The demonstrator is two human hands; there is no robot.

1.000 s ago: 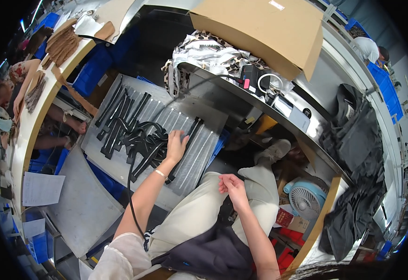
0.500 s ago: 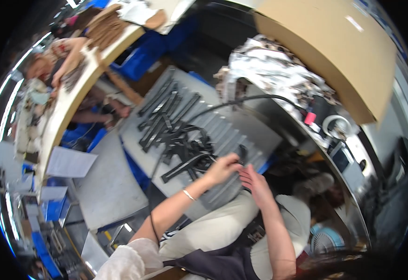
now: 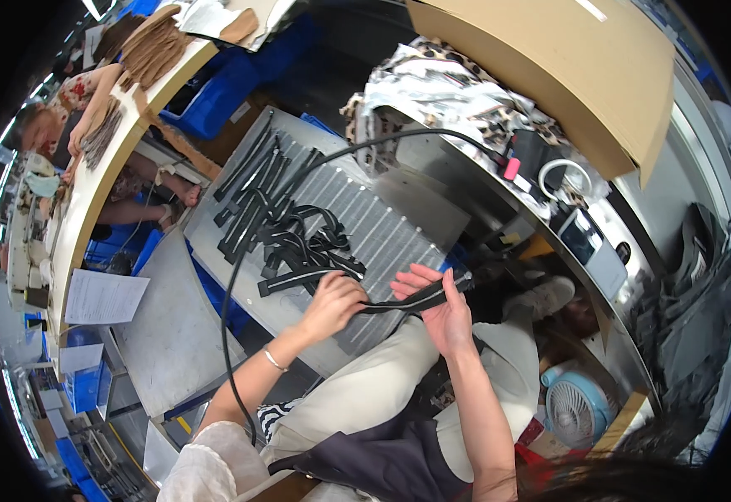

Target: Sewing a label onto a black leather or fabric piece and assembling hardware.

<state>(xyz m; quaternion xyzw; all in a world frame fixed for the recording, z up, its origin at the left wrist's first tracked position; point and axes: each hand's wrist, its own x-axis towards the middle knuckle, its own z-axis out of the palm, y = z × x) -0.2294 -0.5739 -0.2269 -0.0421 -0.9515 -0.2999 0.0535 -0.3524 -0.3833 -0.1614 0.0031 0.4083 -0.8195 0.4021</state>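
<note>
- As we look down in the head view, we see a grey table (image 3: 378,222) with pale parallel lines across it, set at a slant between two benches.
- Beyond its left edge we have a white bench (image 3: 96,186) with a wooden rim, a pile of brown pieces (image 3: 154,52) and a co-worker's arm (image 3: 89,113); a paper sheet (image 3: 107,294) hangs from the rim.
- Past the table's upper right edge we see a metal bench carrying a cardboard box (image 3: 549,71), a leopard-print and white bundle (image 3: 445,84), a white ring (image 3: 564,179) and a phone-like device (image 3: 581,237).
- A black cable (image 3: 230,322) arcs across our view of the table, partly hiding the strips behind it.
- A blue fan (image 3: 573,410) stands under the metal bench, near our knees.
- Straight black strips (image 3: 251,188) lie by the table's upper left corner, with a tangled pile (image 3: 302,243) nearer the middle.
- Our left hand (image 3: 334,307) is closed, pinching one black zipper strip (image 3: 407,303) above the table's lower right edge.
- Our right hand (image 3: 436,308) is open, fingers extended, the strip running across it; we cannot tell whether the thumb presses it.
</note>
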